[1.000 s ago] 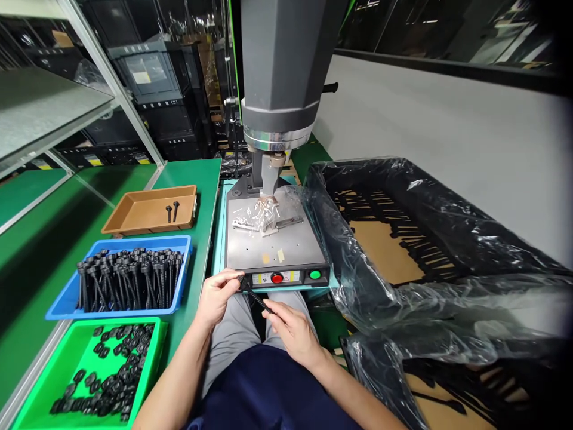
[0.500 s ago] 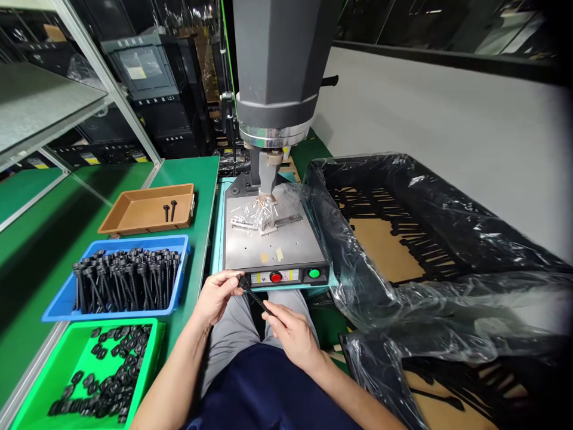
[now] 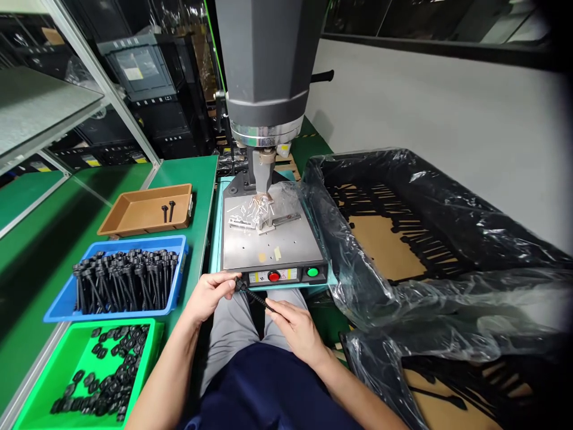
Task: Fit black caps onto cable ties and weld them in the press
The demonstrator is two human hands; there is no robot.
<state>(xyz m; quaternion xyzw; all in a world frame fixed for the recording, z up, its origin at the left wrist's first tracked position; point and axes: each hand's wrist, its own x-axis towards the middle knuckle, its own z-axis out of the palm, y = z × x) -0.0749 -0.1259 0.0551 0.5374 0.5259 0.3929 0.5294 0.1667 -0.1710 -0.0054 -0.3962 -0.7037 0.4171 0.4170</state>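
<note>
A thin black ribbed rod (image 3: 253,295) with a round head is held between both hands over my lap. My left hand (image 3: 206,294) pinches its head end just below the machine's front panel. My right hand (image 3: 295,328) grips the other end with curled fingers. In front stands a grey press machine (image 3: 267,77) with a steel plate (image 3: 268,242), a red button (image 3: 273,276) and a green button (image 3: 312,273). A small fixture wrapped in clear plastic (image 3: 257,212) sits under the press head.
On the green bench at left are a brown tray (image 3: 134,212) holding two black rods, a blue tray (image 3: 62,301) packed with upright rods, and a green tray (image 3: 54,370) of small black caps. A big box lined with black plastic (image 3: 403,239) stands at right.
The view has shifted slightly. Both hands keep hold of the rod and have drifted a little to the left and up, toward the machine's front edge.
</note>
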